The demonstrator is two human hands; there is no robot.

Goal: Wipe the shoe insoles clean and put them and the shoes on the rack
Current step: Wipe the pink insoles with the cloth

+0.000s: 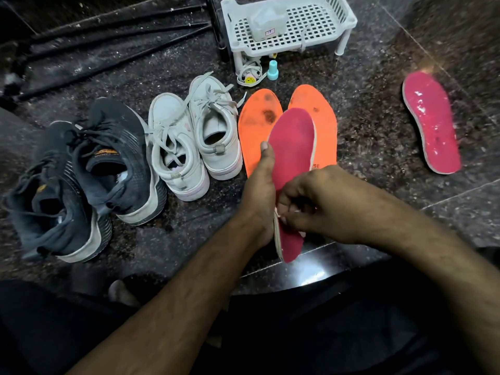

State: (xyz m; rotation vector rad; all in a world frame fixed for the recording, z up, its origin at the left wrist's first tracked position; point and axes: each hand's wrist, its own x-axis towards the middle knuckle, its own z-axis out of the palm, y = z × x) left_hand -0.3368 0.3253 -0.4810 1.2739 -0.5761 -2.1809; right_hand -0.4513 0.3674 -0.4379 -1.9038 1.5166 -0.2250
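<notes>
Insole work sits right in the grip: I have a pink insole (293,147) held up off the floor (378,131), toe pointing away from me. My left hand (258,190) holds it along its left edge, thumb laid up the side and the fingers hidden behind it. My right hand (313,204) is curled over the heel half, fingers bent in against the pink face; a scrap of something white shows under the fingertips, too small for me to say what it is.

Directly behind the held insole, two orange insoles (255,125) lie flat side by side on the floor, both with dark smudges near the toe. The pink one covers their inner edges from my view.

Left of the grip stands a pair of white sneakers (194,142), laces loose, heels toward me. Further left is a pair of dark sneakers (89,171) with pale soles, touching the white pair.

Well off to the right of the grip, a second pink insole (431,123) lies alone on the floor, its face flecked with white.

Beyond the orange insoles, a small teal bottle (272,70) stands just beside a tangle of white cord. Farthest out is the white plastic rack (338,25), with a pale packet (267,21) resting on its slotted shelf.
</notes>
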